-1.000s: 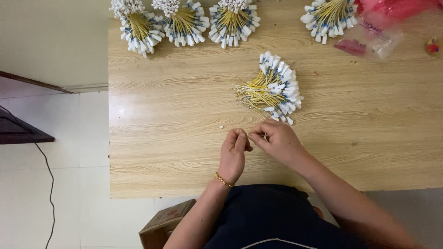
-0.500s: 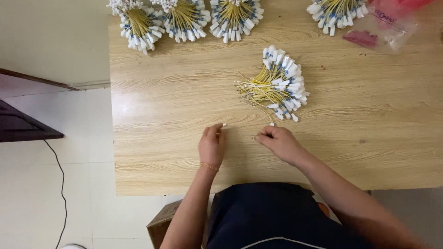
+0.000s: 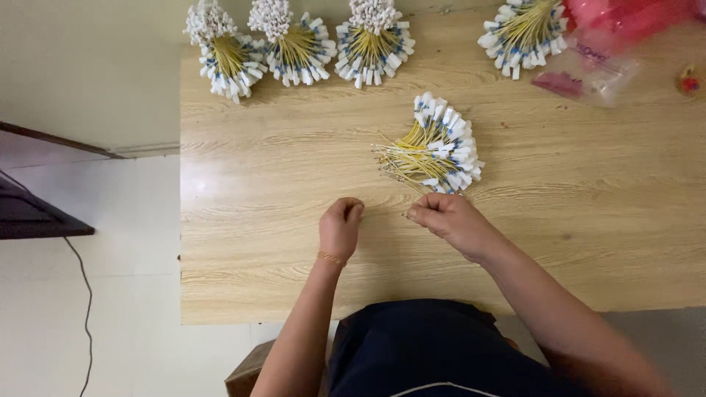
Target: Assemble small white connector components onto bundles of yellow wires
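Note:
My left hand (image 3: 340, 228) rests on the wooden table (image 3: 250, 250) with its fingers curled shut; I see nothing in it. A short way to the right, my right hand (image 3: 450, 218) pinches the end of a thin yellow wire (image 3: 407, 214). Just beyond that hand lies a fanned pile of yellow wires with white and blue tags (image 3: 434, 151). The two hands are apart.
Three tied bundles of the same tagged wires (image 3: 294, 44) stand along the table's far edge, and another bundle (image 3: 523, 29) sits at the far right. A clear plastic bag (image 3: 588, 73) and red plastic (image 3: 625, 15) lie in the far right corner. The table's left edge drops to a pale floor with a cable (image 3: 81, 294).
One second ago my hands were touching, fingertips together. They have since drawn apart, the left hand sliding left, and both now rest on the table.

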